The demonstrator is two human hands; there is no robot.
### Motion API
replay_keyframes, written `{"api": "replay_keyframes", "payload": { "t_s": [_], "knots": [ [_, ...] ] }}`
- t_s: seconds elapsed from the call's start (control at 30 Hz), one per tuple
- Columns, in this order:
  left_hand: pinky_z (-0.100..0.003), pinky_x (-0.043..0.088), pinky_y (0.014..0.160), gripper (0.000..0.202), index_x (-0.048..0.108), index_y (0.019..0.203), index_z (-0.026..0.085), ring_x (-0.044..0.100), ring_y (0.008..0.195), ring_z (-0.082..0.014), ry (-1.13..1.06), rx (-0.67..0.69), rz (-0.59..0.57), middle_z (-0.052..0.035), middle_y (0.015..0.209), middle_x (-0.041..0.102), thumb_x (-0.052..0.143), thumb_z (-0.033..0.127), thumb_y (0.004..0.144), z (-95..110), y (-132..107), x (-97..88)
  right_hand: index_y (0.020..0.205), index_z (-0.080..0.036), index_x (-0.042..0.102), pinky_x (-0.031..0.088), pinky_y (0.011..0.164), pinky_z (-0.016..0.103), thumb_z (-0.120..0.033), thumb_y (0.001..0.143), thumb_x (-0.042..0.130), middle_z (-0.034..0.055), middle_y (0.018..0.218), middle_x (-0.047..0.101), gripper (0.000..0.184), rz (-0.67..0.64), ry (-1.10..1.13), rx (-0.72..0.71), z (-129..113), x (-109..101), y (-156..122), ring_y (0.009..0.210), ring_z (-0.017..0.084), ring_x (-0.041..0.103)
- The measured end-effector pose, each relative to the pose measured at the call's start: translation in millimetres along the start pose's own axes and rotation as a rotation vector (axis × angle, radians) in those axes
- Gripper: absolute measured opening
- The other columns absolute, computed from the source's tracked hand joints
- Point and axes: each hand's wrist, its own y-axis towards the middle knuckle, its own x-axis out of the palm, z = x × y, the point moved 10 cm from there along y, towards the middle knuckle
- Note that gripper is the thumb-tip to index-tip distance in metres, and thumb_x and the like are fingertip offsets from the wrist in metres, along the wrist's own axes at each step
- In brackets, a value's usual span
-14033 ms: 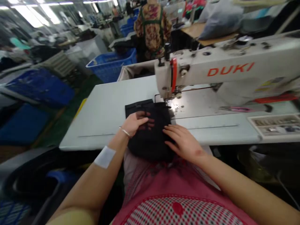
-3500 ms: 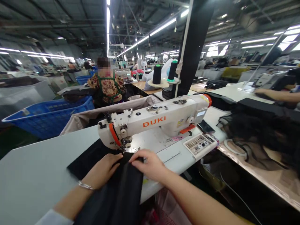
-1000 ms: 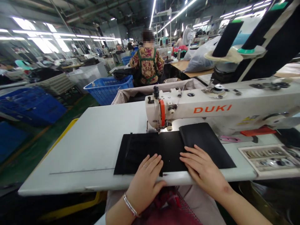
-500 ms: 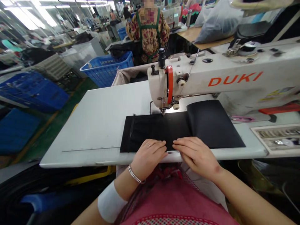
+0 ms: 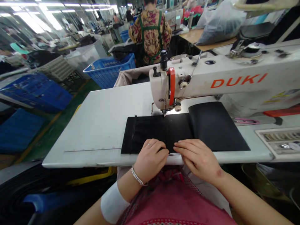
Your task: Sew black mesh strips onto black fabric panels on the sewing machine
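A black fabric piece (image 5: 150, 129) lies flat along the front of the sewing machine table, its far edge under the presser foot (image 5: 164, 113) of the sewing machine (image 5: 192, 78). To the right, a smooth black panel (image 5: 215, 131) joins it and curls up at its far left corner. My left hand (image 5: 153, 157), wearing a ring and a bracelet, has its fingers curled and pinched on the near edge of the fabric. Beside it, my right hand (image 5: 198, 156) rests with fingers stretched over the near edge; its thumb is partly hidden.
Pink-handled snips (image 5: 246, 121) lie by the machine's base. A tray of bobbins (image 5: 281, 139) is set in at the right. Beyond the table stand a cloth-lined bin (image 5: 122, 77) and a blue basket (image 5: 110, 70). A co-worker (image 5: 151, 31) is behind them.
My left fingers have curled tighter at the fabric's near edge. My right hand stays nearly in place. The whole view has shifted slightly; the fabric looks unmoved under the foot.
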Motion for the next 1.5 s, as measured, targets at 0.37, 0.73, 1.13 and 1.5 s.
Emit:
{"api": "replay_keyframes", "payload": {
  "t_s": [0.37,0.73,1.13,1.5],
  "knots": [
    [-0.04,0.046,0.078,0.021,0.059,0.094,0.017,0.05,0.084,-0.0209,0.128,-0.071,-0.126,-0.0051,0.089,0.055,0.04,0.024,0.099,8.0,-3.0,18.5,0.122,-0.022,0.06,0.042,0.097,0.04,-0.01,0.088,0.051,0.0014,0.125,0.063,0.037,-0.02,0.005,0.006,2.8,2.4,-1.6,0.117,0.019,0.053],
    [-0.04,0.049,0.078,0.022,0.061,0.086,0.017,0.052,0.084,-0.0212,0.086,-0.042,-0.168,-0.0045,0.086,0.057,0.045,0.028,0.097,7.6,7.2,2.4,0.131,-0.021,0.053,0.038,0.103,0.043,-0.011,0.09,0.047,0.002,0.138,0.055,0.043,-0.163,0.01,-0.049,-15.5,12.0,1.6,0.126,0.021,0.045],
    [-0.045,0.028,0.117,0.042,0.038,0.141,0.022,0.033,0.137,-0.0231,0.204,0.022,-0.216,-0.0063,0.146,0.04,0.04,0.03,0.1,-49.4,44.2,27.9,0.127,-0.019,0.058,0.041,0.097,0.042,-0.01,0.091,0.045,0.0026,0.132,0.059,0.039,-0.165,0.076,-0.03,-23.6,11.1,12.4,0.117,0.022,0.05],
    [-0.048,0.028,0.117,0.04,0.041,0.139,0.023,0.032,0.139,-0.0225,0.128,-0.003,-0.171,-0.0071,0.146,0.042,0.042,0.026,0.099,-48.0,44.2,20.8,0.125,-0.019,0.058,0.043,0.095,0.04,-0.01,0.09,0.046,0.0023,0.131,0.06,0.038,-0.157,0.057,-0.035,-22.5,9.5,15.3,0.116,0.021,0.051]
  ]
}}
